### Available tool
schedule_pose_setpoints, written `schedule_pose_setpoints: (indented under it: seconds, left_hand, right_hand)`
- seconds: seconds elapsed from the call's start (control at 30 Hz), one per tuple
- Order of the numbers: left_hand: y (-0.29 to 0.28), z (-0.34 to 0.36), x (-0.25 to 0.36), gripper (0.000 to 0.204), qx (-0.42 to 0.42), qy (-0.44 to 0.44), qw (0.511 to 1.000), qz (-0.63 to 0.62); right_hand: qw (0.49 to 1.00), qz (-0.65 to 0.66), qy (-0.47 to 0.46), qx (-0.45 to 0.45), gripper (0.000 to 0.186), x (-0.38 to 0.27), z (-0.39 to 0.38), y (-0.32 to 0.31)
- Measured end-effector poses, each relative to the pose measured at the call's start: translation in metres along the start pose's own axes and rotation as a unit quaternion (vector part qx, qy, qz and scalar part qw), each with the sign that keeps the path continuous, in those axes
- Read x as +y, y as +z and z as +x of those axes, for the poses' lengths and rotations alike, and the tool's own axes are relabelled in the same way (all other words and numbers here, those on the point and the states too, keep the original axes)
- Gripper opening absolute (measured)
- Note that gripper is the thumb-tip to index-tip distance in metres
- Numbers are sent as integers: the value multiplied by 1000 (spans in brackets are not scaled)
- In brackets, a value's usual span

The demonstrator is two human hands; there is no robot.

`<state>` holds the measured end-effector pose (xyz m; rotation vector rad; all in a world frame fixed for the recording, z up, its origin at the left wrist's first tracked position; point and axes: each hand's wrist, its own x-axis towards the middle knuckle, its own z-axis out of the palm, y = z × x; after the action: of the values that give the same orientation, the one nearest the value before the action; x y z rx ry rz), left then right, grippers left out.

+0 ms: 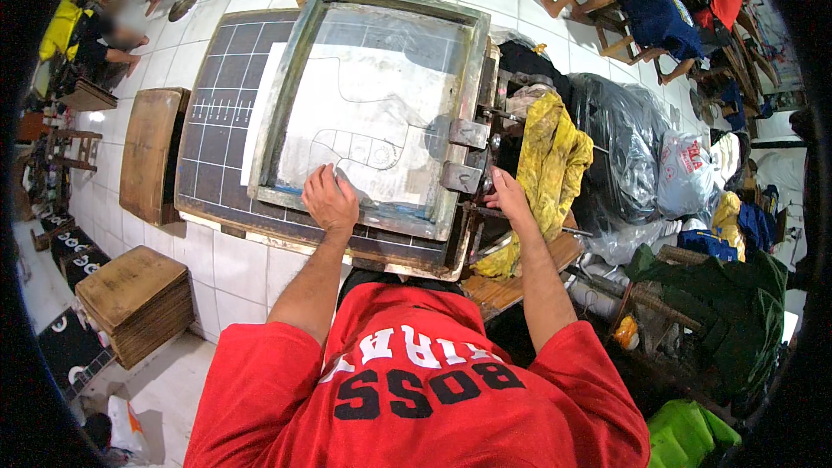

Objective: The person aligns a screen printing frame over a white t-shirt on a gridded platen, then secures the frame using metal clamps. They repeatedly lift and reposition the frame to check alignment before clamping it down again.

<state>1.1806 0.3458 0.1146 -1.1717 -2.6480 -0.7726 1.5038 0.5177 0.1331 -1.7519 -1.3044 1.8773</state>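
Observation:
A wooden-framed printing screen (479, 52) lies tilted over a dark board (208, 152) marked with white grid lines. Through its pale mesh (381, 113) shows a thin curved outline, with a white sheet (263, 104) sticking out at the left. My left hand (331, 199) rests with spread, slightly bent fingers on the mesh near the frame's near edge, holding nothing. At the frame's right side my right hand (510, 197) is beside the metal hinge clamps (463, 175), its index finger and thumb apart. Whether its fingertips touch the clamp hardware I cannot tell.
A yellow stained cloth (555, 165) hangs right of the clamps, beside black plastic bags (620, 143). Stacked brown boards (134, 295) and a wooden block (152, 156) stand on white tiles at left. Other people sit at the far left and far right.

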Motion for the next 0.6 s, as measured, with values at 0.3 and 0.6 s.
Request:
schedule_pose_setpoints:
  seconds: [0.3,0.6]
  left_hand:
    - [0,0,0,35,-7,-1,1000,9]
    - [1,-1,0,34,2,3,1000,17]
  right_hand:
    - [985,111,-99,-85,35,16,8,-15]
    - [992,33,-66,-103,35,8,6,-13]
